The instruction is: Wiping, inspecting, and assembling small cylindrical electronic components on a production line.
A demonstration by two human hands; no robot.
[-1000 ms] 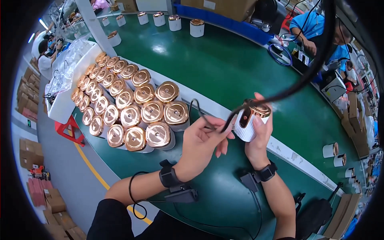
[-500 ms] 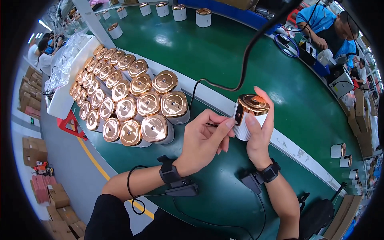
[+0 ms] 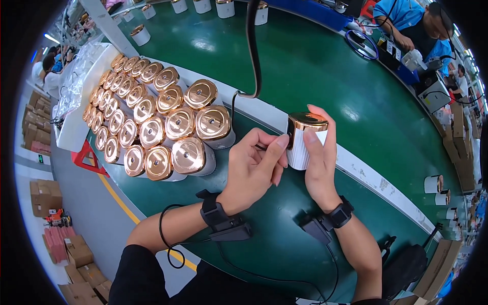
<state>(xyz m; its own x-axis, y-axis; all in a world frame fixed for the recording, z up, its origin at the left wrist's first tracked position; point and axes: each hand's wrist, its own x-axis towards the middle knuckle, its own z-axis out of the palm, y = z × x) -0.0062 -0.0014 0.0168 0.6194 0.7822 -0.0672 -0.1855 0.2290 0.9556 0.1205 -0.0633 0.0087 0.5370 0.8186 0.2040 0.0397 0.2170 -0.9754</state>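
In my right hand (image 3: 320,170) is a white ribbed canister-shaped device (image 3: 299,155) with a shiny copper-coloured top, tilted slightly, its dark side panel facing left. The fingers wrap its far right side and the thumb presses the near face. My left hand (image 3: 254,170) pinches a thin black cable end (image 3: 261,147) against that dark panel. The fingertips hide the cable's tip, so I cannot tell whether it is plugged in. Left of my hands stand several rows of similar copper-topped devices (image 3: 187,155), close together on the green table (image 3: 274,218).
A thick black cable (image 3: 252,56) hangs over the table. A pale rail (image 3: 366,173) runs beside the green belt (image 3: 305,66), where more devices (image 3: 225,8) stand. White foam (image 3: 76,124) borders the rows. A co-worker (image 3: 412,30) sits far right. A black bag (image 3: 404,272) lies near right.
Both hands and the device appear slightly higher and farther left, while the view has shifted a little. The hanging cable appears farther left. Both hands keep their hold.
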